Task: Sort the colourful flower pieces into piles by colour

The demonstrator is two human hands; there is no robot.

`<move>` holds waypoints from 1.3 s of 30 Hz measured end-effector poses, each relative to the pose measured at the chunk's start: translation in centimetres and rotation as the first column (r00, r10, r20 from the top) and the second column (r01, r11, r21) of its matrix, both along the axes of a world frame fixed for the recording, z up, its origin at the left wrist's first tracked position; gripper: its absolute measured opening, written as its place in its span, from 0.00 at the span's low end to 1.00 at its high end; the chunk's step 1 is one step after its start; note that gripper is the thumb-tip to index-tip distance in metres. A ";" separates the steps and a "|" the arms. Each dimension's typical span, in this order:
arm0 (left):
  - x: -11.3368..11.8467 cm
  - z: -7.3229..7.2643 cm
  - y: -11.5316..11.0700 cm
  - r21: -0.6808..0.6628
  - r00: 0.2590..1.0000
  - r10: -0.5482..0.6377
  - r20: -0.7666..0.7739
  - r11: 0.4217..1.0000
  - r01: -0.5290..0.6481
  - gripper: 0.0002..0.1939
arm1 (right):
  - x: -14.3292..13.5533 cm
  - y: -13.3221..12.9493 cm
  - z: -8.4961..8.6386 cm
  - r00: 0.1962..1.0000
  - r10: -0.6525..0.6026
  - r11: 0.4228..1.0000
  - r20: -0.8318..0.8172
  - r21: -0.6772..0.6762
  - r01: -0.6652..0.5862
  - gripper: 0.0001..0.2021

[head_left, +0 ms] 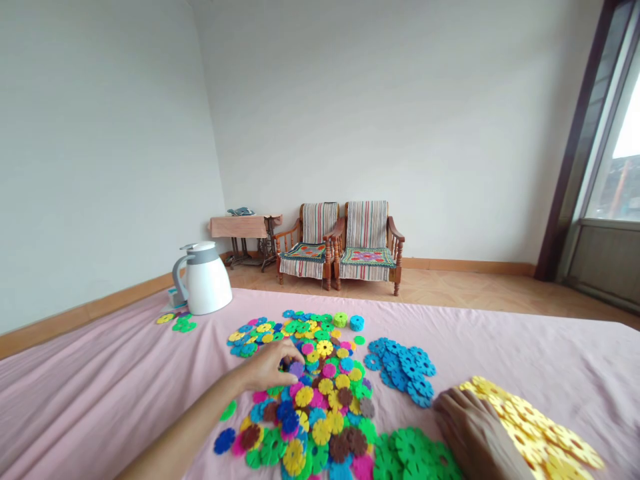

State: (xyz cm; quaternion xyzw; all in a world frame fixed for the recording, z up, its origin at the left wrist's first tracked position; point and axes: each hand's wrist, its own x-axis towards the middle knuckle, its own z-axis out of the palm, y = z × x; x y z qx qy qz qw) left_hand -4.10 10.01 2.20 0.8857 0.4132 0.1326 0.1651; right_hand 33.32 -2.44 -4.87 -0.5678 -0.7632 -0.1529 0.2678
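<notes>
My left hand [270, 365] is over the mixed heap of flower-shaped plastic discs [325, 387]. Its thumb and fingers close around a purple disc [296, 370]; brown pieces show within the curl of the fingers. My right hand [475, 427] lies back-up, fingers extended and lowered, between a pile of large green discs [410, 453] and a pile of large yellow discs [540, 423]. It touches the edge of the yellow pile, and nothing shows in its grasp. Just beyond it is a pile of large blue discs [403, 363].
A pink cloth [125, 393] covers the table. At its far left stands a white jug with a grey handle [210, 287], with several discs [184, 325] beside it. Small light-green [341, 319] and blue stacks [357, 323] sit behind the heap. Two wooden armchairs [367, 250] stand by the wall.
</notes>
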 end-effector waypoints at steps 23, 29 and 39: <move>3.7 -1.3 0.1 0.036 0.966 0.177 0.190 0.982 -0.187 0.13 | -0.3 -0.1 0.4 0.999 -0.046 0.995 0.011 -0.089 0.047 0.11; 4.4 -1.8 -0.4 -0.058 0.932 0.202 0.303 0.979 -0.193 0.18 | -0.2 -0.2 0.3 1.000 -0.026 0.996 -0.007 -0.082 0.026 0.12; 6.3 -0.3 -2.5 -0.222 0.858 0.169 0.485 0.973 -0.066 0.09 | -0.3 -0.3 1.0 0.997 -0.076 0.982 -0.013 -0.175 0.073 0.12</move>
